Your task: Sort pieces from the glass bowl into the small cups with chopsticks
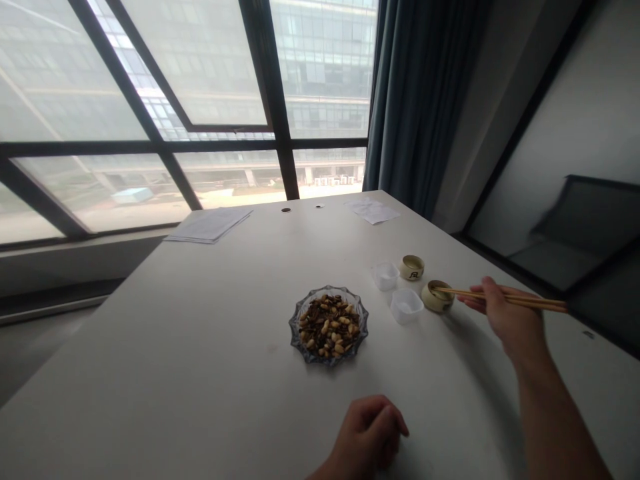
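Note:
My right hand (510, 320) is closed around a pair of wooden chopsticks (520, 299). Their tips reach into the mouth of the nearer cream ceramic cup (438, 303); whether they pinch anything there I cannot tell. Just behind it is a matching ceramic cup (412, 272) with a dark character on its side. Two clear plastic cups, a nearer one (407, 313) and a farther one (385, 280), stand to their left. A scalloped glass bowl (296, 343) holds peanuts and dark seeds (329, 325). In front of the bowl, my left hand (367, 433) rests curled on the table with nothing visible in it.
The white table (200, 347) runs back toward the windows. Stacked papers (210, 225) lie at its far left, a crumpled white sheet (375, 211) at its far right. Near the back edge is a dark round hole (285, 210). A blue curtain (425, 100) hangs behind the right corner.

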Action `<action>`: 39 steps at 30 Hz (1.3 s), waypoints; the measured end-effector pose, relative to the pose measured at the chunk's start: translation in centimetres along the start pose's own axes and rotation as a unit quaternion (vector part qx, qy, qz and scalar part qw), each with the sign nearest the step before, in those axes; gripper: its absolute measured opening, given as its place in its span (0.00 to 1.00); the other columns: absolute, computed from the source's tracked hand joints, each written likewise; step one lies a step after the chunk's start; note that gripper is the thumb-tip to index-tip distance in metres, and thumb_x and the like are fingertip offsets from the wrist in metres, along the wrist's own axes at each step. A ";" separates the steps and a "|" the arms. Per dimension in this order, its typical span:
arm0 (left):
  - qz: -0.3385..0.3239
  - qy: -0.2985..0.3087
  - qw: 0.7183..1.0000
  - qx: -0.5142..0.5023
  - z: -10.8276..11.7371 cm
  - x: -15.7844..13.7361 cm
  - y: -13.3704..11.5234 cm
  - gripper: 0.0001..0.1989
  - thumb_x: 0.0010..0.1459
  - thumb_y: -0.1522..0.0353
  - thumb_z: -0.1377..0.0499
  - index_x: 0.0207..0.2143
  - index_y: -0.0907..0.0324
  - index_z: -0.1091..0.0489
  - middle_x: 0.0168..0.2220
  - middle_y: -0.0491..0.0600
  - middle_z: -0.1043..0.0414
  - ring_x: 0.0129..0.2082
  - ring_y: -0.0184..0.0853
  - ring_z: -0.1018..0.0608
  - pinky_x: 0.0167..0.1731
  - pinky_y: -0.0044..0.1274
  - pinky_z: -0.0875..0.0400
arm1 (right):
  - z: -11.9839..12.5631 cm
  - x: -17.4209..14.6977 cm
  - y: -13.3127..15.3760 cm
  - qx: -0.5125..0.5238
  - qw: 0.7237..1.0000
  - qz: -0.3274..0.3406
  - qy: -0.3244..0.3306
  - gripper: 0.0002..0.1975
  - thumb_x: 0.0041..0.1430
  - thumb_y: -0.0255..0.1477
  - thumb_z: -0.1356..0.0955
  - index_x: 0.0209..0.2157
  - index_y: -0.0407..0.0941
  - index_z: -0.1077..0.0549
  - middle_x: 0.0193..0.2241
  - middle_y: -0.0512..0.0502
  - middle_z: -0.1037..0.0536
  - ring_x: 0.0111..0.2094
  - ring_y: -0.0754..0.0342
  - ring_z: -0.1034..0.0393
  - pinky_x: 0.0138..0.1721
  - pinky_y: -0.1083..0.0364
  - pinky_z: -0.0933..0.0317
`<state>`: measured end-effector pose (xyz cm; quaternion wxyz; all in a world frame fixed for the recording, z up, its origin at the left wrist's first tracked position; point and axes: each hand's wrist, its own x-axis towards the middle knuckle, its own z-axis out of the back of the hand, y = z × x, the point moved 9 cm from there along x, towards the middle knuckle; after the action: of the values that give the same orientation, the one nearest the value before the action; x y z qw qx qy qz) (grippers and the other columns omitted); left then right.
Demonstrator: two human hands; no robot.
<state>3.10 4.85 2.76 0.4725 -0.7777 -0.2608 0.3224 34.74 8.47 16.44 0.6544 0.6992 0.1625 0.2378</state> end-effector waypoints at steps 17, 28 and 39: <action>0.005 -0.002 1.000 0.007 -0.4 -0.1 -0.8 0.32 0.52 0.39 0.38 0.26 0.61 0.30 0.15 0.41 0.41 0.15 0.26 0.41 0.18 0.21 0.50 | -6.9 -7.7 4.7 0.028 0.978 0.150 0.141 0.19 0.63 0.44 0.27 0.34 0.41 0.18 0.27 0.42 0.15 0.25 0.50 0.17 0.30 0.56 0.21; 0.002 -0.010 1.000 0.002 -0.6 -0.2 -1.1 0.27 0.53 0.45 0.38 0.24 0.61 0.30 0.13 0.41 0.41 0.13 0.25 0.42 0.17 0.22 0.51 | -16.1 -17.6 0.7 0.071 0.897 0.043 0.435 0.20 0.67 0.46 0.30 0.34 0.43 0.18 0.32 0.42 0.14 0.31 0.47 0.17 0.33 0.52 0.21; -0.011 0.008 1.000 -0.004 -0.9 -0.6 -1.6 0.24 0.51 0.48 0.39 0.19 0.60 0.32 0.13 0.42 0.41 0.12 0.25 0.43 0.17 0.22 0.51 | -18.1 -18.6 -2.3 0.080 0.899 -0.032 0.430 0.25 0.58 0.52 0.27 0.35 0.41 0.18 0.30 0.37 0.14 0.31 0.41 0.16 0.32 0.49 0.21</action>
<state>3.17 4.60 4.67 0.4748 -0.7796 -0.2668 0.3094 9.53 13.83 12.48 0.4700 0.5730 0.4692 0.4802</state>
